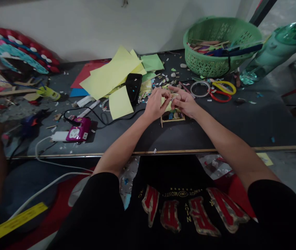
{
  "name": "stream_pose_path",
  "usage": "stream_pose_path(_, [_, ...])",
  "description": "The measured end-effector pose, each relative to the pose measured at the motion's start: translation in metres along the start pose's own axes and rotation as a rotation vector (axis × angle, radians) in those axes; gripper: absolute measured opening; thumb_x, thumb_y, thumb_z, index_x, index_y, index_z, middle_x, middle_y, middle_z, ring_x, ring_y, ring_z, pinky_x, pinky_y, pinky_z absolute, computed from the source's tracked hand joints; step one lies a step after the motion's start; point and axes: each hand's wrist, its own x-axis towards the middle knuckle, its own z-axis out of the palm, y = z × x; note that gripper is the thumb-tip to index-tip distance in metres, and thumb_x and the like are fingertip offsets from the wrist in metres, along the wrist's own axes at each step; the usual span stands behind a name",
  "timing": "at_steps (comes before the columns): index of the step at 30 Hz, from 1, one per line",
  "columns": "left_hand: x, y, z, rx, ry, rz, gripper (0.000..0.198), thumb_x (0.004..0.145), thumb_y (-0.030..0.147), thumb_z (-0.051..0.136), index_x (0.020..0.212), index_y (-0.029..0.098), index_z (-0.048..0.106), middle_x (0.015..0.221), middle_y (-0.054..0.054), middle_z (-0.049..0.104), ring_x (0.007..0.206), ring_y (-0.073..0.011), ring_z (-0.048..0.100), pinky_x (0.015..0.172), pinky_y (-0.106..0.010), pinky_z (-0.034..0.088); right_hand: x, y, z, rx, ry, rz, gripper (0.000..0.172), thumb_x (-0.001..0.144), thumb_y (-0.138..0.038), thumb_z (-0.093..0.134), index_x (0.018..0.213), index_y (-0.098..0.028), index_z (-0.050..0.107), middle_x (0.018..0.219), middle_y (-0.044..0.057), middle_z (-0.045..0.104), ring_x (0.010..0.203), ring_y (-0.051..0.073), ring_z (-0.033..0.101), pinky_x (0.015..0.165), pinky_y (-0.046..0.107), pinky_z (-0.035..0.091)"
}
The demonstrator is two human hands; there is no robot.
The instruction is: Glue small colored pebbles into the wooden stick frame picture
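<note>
Both bare forearms reach forward and converge; the left hand (156, 104) and right hand (185, 102) meet, fingers (169, 94) pinched together.

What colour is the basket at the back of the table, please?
The basket is green; the head view shows it best.

Counted were: hands 2 (left hand (156, 105), right hand (186, 102)) | green basket (207, 66) 1 | scissors 2 (yellow scissors (225, 86), red scissors (219, 97)) | tape ring (192, 91) 1 | pink device (78, 130) 1 | green bottle (272, 52) 1
</note>
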Motion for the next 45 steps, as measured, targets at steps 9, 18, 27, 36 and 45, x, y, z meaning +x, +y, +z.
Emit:
stream_pose_path(9, [0.000, -0.009, 0.002, 0.054, -0.090, 0.107, 0.032, 0.099, 0.046, 0.050, 0.115, 0.024, 0.066, 0.111, -0.007, 0.073, 0.109, -0.0208, 0.065, 0.101, -0.044, 0.049, 0.003, 0.003, 0.000, 0.019, 0.082, -0.014, 0.068, 0.072, -0.054, 0.081, 0.129, -0.028, 0.055, 0.082, -0.004, 0.070, 0.068, 0.012, 0.067, 0.064, 0.026, 0.058])
stream_pose_path(18, [-0.001, -0.012, 0.011, 0.012, -0.123, 0.057, 0.023, 0.095, 0.033, 0.060, 0.111, 0.020, 0.068, 0.112, -0.009, 0.073, 0.111, -0.0220, 0.064, 0.099, -0.045, 0.052, 0.005, 0.010, 0.001, -0.045, 0.042, 0.012, 0.061, 0.075, -0.064, 0.074, 0.120, -0.024, 0.063, 0.094, 0.002, 0.073, 0.076, 0.013, 0.069, 0.069, 0.027, 0.059])
stream_pose_path(27, [-0.006, -0.009, 0.009, 0.055, -0.034, -0.008, 0.021, 0.097, 0.036, 0.057, 0.105, 0.025, 0.072, 0.097, -0.005, 0.075, 0.096, -0.0189, 0.065, 0.092, -0.040, 0.052, 0.002, 0.005, 0.007, -0.017, 0.046, 0.031, 0.068, 0.068, -0.048, 0.086, 0.125, -0.022, 0.058, 0.087, -0.002, 0.072, 0.069, 0.010, 0.068, 0.072, 0.026, 0.060])
stream_pose_path(36, [-0.004, -0.010, 0.006, 0.124, -0.040, -0.005, 0.029, 0.093, 0.046, 0.060, 0.109, 0.025, 0.073, 0.093, -0.007, 0.072, 0.099, -0.0227, 0.061, 0.096, -0.045, 0.049, 0.004, 0.006, 0.009, 0.031, 0.172, 0.052, 0.053, 0.065, -0.051, 0.087, 0.100, -0.021, 0.062, 0.076, -0.004, 0.070, 0.060, 0.009, 0.065, 0.061, 0.022, 0.056])
stream_pose_path(45, [-0.004, -0.011, 0.010, 0.124, 0.001, 0.019, 0.027, 0.098, 0.038, 0.054, 0.113, 0.024, 0.072, 0.097, -0.006, 0.072, 0.100, -0.0189, 0.060, 0.098, -0.039, 0.047, 0.006, 0.002, 0.007, 0.014, 0.328, 0.051, 0.056, 0.054, -0.062, 0.087, 0.086, -0.020, 0.067, 0.070, -0.003, 0.068, 0.061, 0.008, 0.062, 0.054, 0.020, 0.044])
